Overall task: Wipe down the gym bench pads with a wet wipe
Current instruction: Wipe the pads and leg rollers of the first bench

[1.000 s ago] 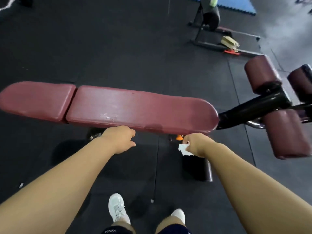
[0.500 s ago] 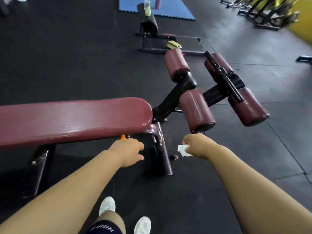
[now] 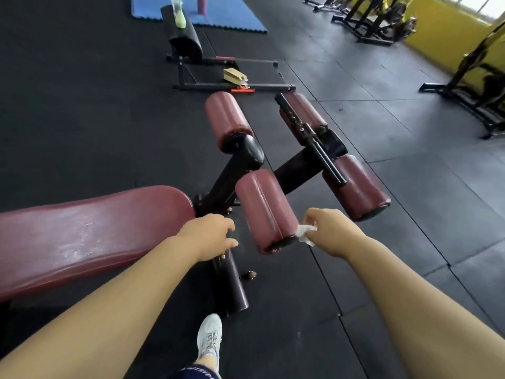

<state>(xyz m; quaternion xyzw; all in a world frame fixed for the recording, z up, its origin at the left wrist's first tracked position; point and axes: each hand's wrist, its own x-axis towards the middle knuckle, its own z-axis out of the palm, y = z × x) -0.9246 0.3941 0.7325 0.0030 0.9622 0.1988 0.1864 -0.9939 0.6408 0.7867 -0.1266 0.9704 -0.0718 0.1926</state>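
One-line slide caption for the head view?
Right hand holds a wet wipe at the nearest roller pad; left hand holds nothing.

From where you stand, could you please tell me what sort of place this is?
Most likely a gym: a maroon padded bench with roller pads stands on black rubber floor tiles, and black-and-yellow equipment racks line the yellow wall.

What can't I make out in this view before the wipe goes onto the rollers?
Head view: the bench pad runs off the left edge; its far end is cut off.
Head view: the wet wipe is mostly buried in the right hand; whether it touches the nearest roller pad is unclear.
Head view: the far right roller pad is partly hidden behind the black bar.
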